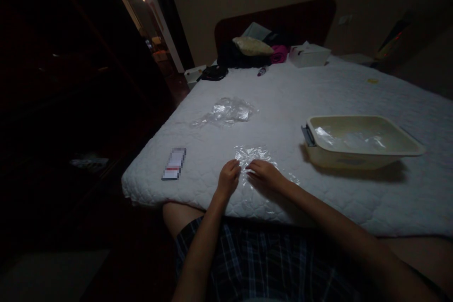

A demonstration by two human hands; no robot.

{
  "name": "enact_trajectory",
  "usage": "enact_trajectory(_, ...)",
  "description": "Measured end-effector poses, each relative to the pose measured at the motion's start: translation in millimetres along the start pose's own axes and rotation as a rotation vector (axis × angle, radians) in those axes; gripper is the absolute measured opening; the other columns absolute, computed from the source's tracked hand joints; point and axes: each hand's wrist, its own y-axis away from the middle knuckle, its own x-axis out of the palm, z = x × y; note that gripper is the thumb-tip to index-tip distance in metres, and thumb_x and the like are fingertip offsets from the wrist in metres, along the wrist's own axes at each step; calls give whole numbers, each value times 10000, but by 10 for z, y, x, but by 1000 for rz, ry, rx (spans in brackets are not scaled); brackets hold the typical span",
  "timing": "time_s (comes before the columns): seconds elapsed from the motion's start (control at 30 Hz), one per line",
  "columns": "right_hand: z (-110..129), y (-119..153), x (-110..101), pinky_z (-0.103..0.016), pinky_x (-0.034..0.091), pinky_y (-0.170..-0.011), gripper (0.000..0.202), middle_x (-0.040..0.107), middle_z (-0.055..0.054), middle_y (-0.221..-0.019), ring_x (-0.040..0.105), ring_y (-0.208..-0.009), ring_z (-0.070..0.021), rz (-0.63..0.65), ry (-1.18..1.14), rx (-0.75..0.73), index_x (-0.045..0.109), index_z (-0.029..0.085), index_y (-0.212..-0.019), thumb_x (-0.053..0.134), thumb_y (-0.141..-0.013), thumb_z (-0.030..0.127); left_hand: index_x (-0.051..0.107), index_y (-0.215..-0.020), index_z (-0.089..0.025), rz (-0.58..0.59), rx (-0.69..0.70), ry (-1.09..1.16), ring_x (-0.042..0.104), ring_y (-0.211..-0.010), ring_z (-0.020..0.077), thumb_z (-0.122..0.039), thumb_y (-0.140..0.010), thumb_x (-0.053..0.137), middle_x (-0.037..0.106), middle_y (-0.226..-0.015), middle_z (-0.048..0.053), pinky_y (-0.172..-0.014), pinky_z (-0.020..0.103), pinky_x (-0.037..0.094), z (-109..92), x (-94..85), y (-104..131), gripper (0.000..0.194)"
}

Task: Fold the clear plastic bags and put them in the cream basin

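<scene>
A crinkled clear plastic bag [255,153] lies on the white quilted bed cover [283,99], close to its front edge. At the bag's left side my left hand [229,177] is closed, its fingers bent together on the thin plastic. My right hand [267,174] faces it a short gap away, fingers curled and pinched on the same bag. The fingertips are dim, so the exact grip is hard to make out. More of the bag spreads below and to the right of my hands, partly hidden under the right forearm.
To the right stands a cream plastic tub [347,161] with clear plastic inside. Farther back lies a heap of clear plastic bags [226,111]. A phone [174,163] rests at the left. A white box [309,55] and a dark pouch [214,73] are near the headboard.
</scene>
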Motion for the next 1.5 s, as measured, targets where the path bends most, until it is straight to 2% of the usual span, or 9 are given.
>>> enact_trajectory(0.17, 325, 334, 93, -297, 363, -625, 251, 577, -73, -768, 499, -695, -167, 127, 172, -370, 579, 161, -834, 444, -863, 371, 617, -927, -189, -31, -10, 39, 511, -1083, 201, -88, -798, 443, 598, -1089, 99, -903, 430, 467, -53, -28, 73, 239)
enact_trajectory(0.27, 419, 414, 180, -298, 346, -633, 183, 555, -47, -714, 480, -673, -155, 175, 228, -479, 559, 166, -784, 411, -878, 221, 614, -955, -201, -4, -12, 32, 505, -1100, 205, -72, -788, 440, 601, -1099, 84, -911, 446, 463, -63, -23, 113, 273)
enact_trajectory(0.37, 422, 423, 246, -298, 342, -649, 194, 549, -37, -705, 476, -668, -148, 188, 256, -488, 553, 165, -769, 391, -868, 128, 617, -950, -201, 20, -9, 22, 496, -1117, 210, -50, -773, 446, 602, -1106, 74, -925, 457, 452, -54, -6, 121, 288)
enact_trajectory(0.53, 364, 393, 244, -291, 343, -636, 195, 565, -46, -708, 485, -673, -151, 165, 215, -390, 575, 162, -783, 401, -868, 141, 612, -952, -202, 11, -23, 9, 467, -1154, 218, -50, -779, 449, 581, -1144, 81, -936, 473, 433, -41, 4, 100, 282)
enact_trajectory(0.67, 367, 305, 87, -277, 359, -632, 182, 592, -58, -732, 507, -675, -149, 121, 88, -266, 600, 165, -822, 421, -858, 171, 581, -1030, -204, 7, 0, -5, 411, -1206, 230, -40, -772, 444, 548, -1198, 84, -949, 493, 408, -45, -8, 99, 335)
enact_trajectory(0.93, 148, -50, -207, -278, 428, -711, 190, 633, -54, -809, 564, -758, -157, 3, -248, 35, 609, 180, -878, 453, -863, 288, 584, -1033, -190, -49, 16, -33, 506, -1087, 223, -90, -785, 463, 592, -1103, 108, -898, 454, 451, -67, -28, 108, 293)
enact_trajectory(1.03, -16, -188, -207, -264, 435, -701, 206, 647, -46, -842, 581, -760, -154, 11, -347, 154, 619, 183, -894, 469, -851, 318, 601, -997, -188, -44, 39, -36, 522, -1065, 219, -114, -802, 469, 608, -1071, 106, -885, 436, 463, -86, -44, 101, 247)
enact_trajectory(1.2, -218, -304, -122, -276, 434, -687, 227, 660, -48, -836, 589, -733, -163, 85, -327, 227, 630, 184, -916, 468, -845, 326, 614, -947, -186, -40, 79, -60, 537, -1046, 217, -132, -813, 484, 628, -1031, 90, -872, 425, 474, -116, -52, 95, 194)
enact_trajectory(1.5, -348, -140, -47, -289, 460, -666, 284, 643, -58, -813, 587, -721, -165, 127, -523, 295, 610, 150, -909, 509, -804, 393, 611, -888, -172, -12, 91, -12, 562, -995, 196, -60, -756, 474, 632, -994, 89, -869, 380, 488, -122, -28, 116, 221)
